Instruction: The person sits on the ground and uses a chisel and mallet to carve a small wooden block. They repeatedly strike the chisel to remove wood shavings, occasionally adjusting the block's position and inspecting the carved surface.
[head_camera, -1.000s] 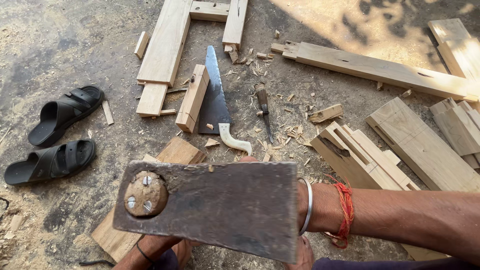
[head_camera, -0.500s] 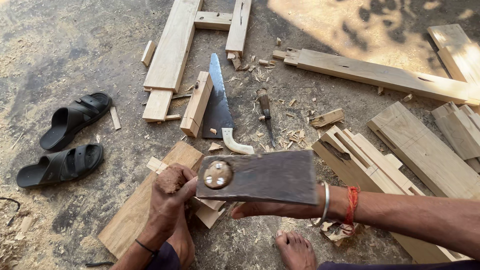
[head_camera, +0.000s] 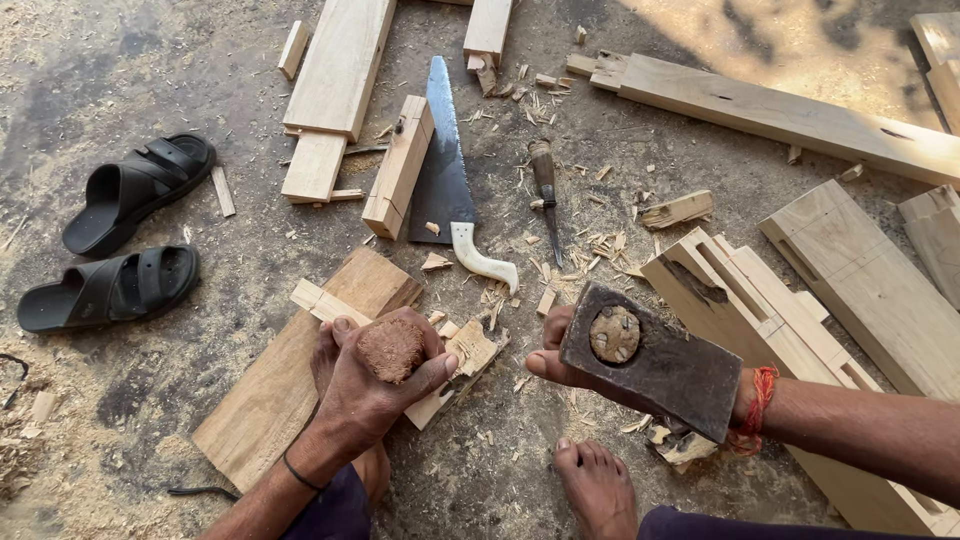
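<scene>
Rusted iron axe head (head_camera: 665, 368) is gripped in the right hand (head_camera: 560, 360); left hand (head_camera: 375, 385) fingers close around a chisel handle (head_camera: 392, 348) over a plank (head_camera: 290, 385).

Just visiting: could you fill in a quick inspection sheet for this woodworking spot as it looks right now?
Surface: bare dusty ground, strewn with sawdust.
Job's things: right hand grips a rusty axe head; left hand holds a round-ended wooden piece over a plank.
Clutter: handsaw, chisel, wood chips, offcuts.
Fingers: both hands closed around their things.
Cables: nothing seen.
Surroundings: black sandals, notched timbers, a bare foot.
</scene>
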